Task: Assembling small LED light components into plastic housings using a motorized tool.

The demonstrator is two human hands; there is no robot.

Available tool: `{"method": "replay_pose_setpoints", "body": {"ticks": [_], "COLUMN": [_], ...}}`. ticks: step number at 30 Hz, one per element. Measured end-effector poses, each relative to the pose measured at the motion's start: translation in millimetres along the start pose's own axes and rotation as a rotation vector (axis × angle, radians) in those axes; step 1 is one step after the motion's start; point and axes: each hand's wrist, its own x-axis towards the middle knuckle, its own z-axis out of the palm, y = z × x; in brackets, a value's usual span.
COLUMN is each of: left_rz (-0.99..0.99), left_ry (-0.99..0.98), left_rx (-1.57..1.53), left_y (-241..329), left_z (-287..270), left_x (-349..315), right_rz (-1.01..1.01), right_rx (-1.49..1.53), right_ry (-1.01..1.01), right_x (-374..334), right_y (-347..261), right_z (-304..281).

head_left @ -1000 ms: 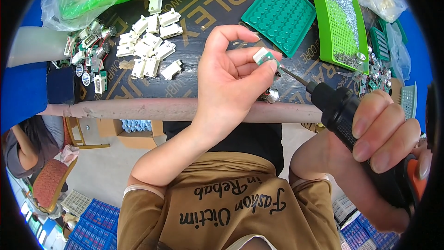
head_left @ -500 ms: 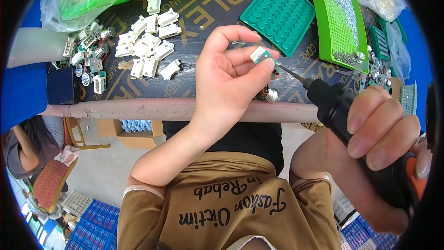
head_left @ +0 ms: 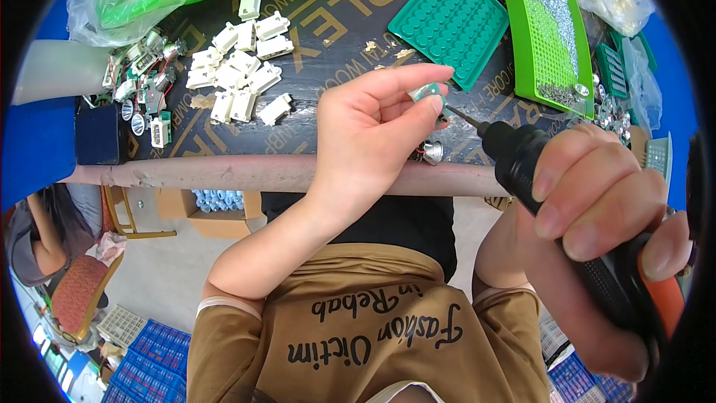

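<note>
The desk has a black top with gold lettering and a rounded, scuffed pinkish front edge. On its left half lies a loose heap of white plastic block-shaped housings, near a tangle of green circuit boards, red wires and silver reflectors. Right of centre sits a square teal plastic tray with rows of round bumps, beside a long lime-green perforated basket.

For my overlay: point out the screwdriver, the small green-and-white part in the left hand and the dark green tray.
Screwdriver [head_left: 513,151], head view: its black front housing.
Small green-and-white part [head_left: 429,91], head view: its green face.
Dark green tray [head_left: 451,26], head view: its dimpled middle.
</note>
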Motion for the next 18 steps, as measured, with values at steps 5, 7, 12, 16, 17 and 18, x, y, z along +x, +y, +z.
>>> {"method": "replay_pose_setpoints", "body": {"ticks": [5, 7, 12, 16, 17, 18], "left_rz": [-0.017, -0.021, -0.073, -0.119, -0.113, -0.112], "left_ry": [-0.031, -0.051, -0.088, -0.151, -0.175, -0.18], "left_rx": [0.022, 0.037, 0.065, 0.156, 0.153, 0.152], "left_y": [0, 1, 2, 5, 6, 5], "left_z": [1, 1, 6, 5, 5, 4], "left_x": [2, 4, 6, 3, 3, 4], "right_rz": [-0.049, -0.025, 0.024, 0.042, 0.003, -0.04], "right_rx": [0.043, 0.039, 0.004, -0.238, -0.268, -0.344], "right_ry": [0.159, 0.266, 0.533, 0.433, 0.57, 0.651], "right_x": [-6, -3, 2, 3, 4, 7], "right_y": [6, 3, -15, -13, -7, 3], "right_z": [0, -9, -45, -91, -106, -113]}}
